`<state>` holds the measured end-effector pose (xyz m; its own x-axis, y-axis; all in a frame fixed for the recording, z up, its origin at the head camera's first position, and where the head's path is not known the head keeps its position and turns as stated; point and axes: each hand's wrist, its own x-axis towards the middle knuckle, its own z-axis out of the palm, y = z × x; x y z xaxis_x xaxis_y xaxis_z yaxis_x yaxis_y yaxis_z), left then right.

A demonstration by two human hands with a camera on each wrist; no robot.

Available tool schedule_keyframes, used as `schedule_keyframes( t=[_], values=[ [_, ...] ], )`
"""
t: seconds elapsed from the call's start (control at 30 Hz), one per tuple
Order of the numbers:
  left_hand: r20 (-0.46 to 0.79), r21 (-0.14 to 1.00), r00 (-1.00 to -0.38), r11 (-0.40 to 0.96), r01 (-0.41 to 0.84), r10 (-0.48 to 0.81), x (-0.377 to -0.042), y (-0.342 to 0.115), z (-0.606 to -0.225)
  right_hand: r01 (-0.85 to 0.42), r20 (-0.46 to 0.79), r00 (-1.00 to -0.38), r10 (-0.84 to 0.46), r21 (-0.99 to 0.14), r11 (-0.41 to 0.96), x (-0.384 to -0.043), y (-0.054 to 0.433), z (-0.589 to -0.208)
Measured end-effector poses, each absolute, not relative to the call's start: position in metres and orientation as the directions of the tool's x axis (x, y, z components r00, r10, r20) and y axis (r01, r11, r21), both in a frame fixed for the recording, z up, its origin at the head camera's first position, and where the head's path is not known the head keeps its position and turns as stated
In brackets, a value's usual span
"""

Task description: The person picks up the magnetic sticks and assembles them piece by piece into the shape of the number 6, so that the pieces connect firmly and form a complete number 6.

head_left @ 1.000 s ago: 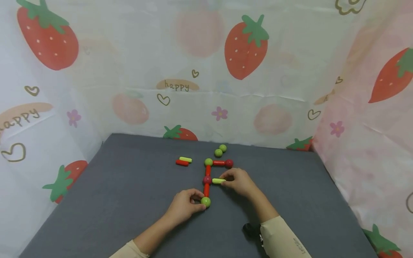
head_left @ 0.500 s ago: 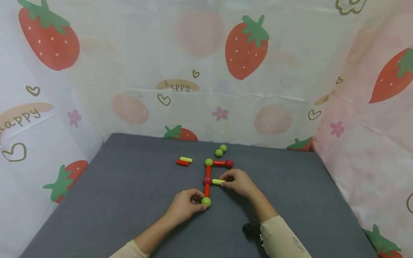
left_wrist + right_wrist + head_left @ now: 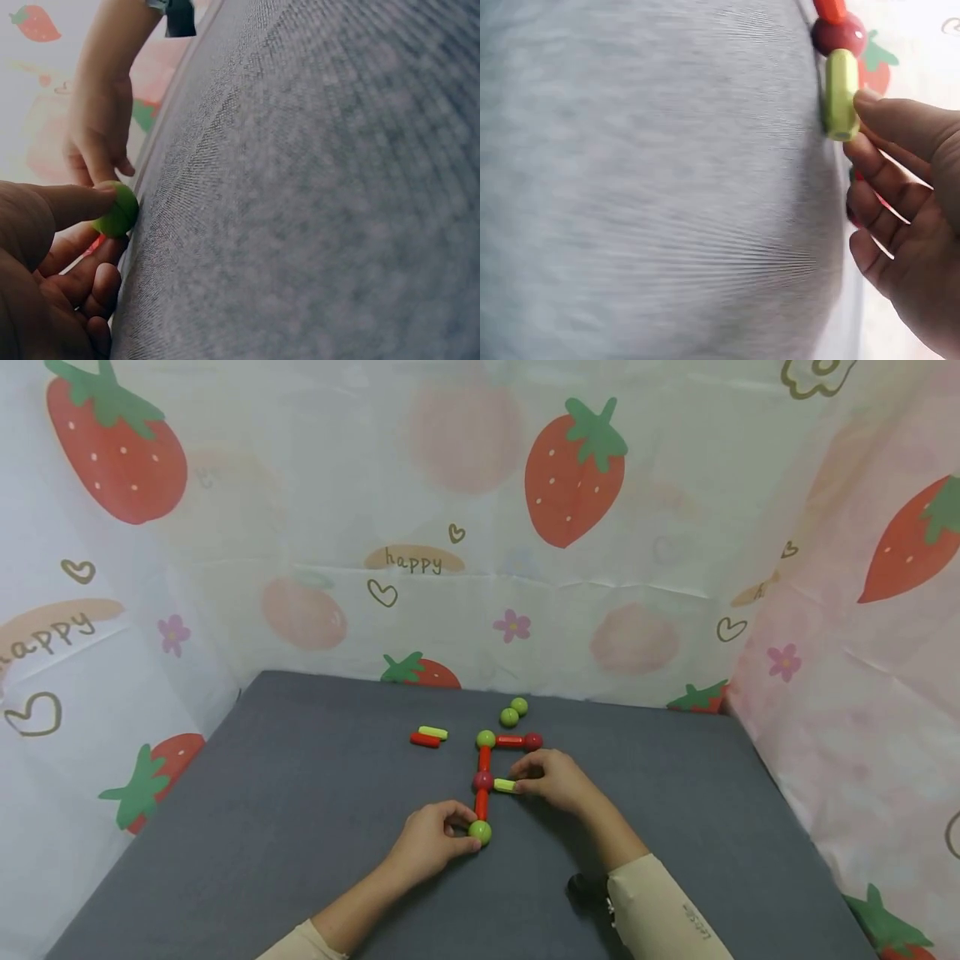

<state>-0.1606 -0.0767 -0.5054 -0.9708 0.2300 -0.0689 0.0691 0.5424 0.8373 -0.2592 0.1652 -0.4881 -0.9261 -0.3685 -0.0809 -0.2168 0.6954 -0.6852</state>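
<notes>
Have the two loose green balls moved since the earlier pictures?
No: the loose green balls keep their place relative to the far table edge.

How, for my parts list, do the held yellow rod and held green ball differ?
Shape: the yellow rod is long and flat-sided; the green ball is round. Colour: the rod is paler and yellower than the green ball. Place: the rod is at the middle red ball, the green ball at the near end of a red rod. Both are pinched, by the right grip and left grip respectively.
</notes>
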Motion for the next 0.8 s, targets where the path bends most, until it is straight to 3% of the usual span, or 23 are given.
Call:
schedule_keyframes(
  t=[0.53, 0.8],
  values=[
    [-0.031, 0.825, -0.972, 0.554, 0.106, 0.232, -0.159, -0.078, -0.506, -0.355, -0.017, -0.886, -0.463, -0.618, 0.701, -0.287, 0.123, -0.423],
    [-0.03, 0.82, -0.971, 0.562, 0.113, 0.239, -0.16, -0.077, -0.508, -0.377, 0.0, -0.875, -0.485, -0.63, 0.679, -0.31, 0.096, -0.408]
  ],
)
